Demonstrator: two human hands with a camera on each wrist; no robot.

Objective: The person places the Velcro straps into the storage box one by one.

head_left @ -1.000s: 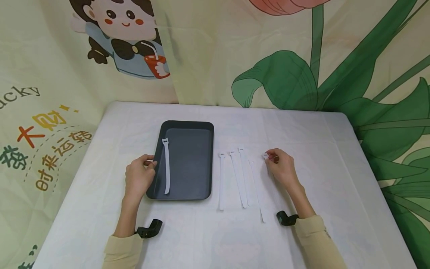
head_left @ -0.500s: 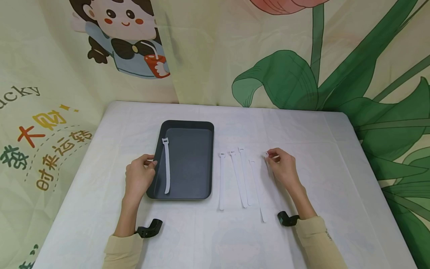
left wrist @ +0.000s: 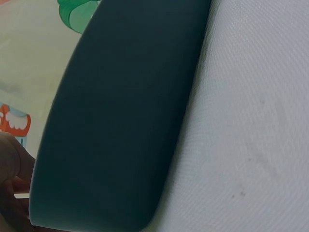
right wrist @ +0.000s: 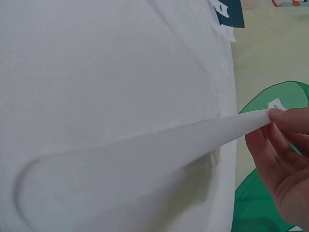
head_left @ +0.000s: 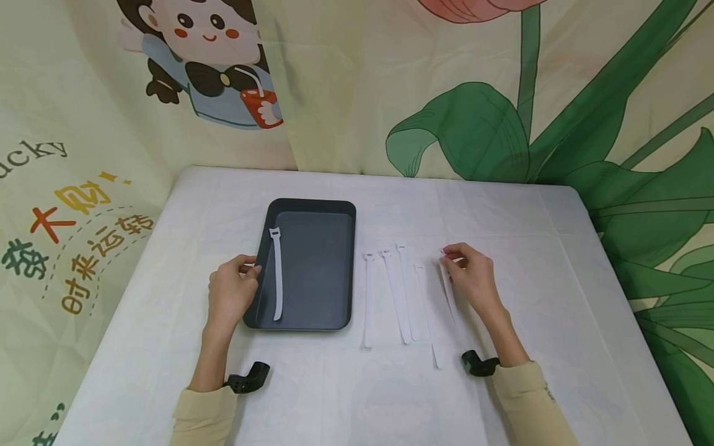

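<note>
My left hand (head_left: 231,291) grips the left rim of a dark grey rectangular tray (head_left: 318,272). In the left wrist view the tray's outer wall (left wrist: 116,116) fills the middle, with the fingers at the lower left edge. A white strap-type cable tie (head_left: 278,279) with a slotted head lies lengthwise inside the tray, near its left side. To the right, my right hand (head_left: 473,277) pinches another white cable tie (right wrist: 193,140) just below its slotted head. Its head end is raised off the table, and the tail slopes down toward the cloth.
Between the tray and my right hand, several white cable ties lie on the table, including one beside the tray (head_left: 368,300) and one farther right (head_left: 427,319). A white cloth (head_left: 379,402) covers the table. A printed backdrop (head_left: 334,93) hangs behind it.
My right hand has shifted slightly to the right and lifted the cable tie's head end, so more of the strap shows. My left hand and the tray have stayed in place.
</note>
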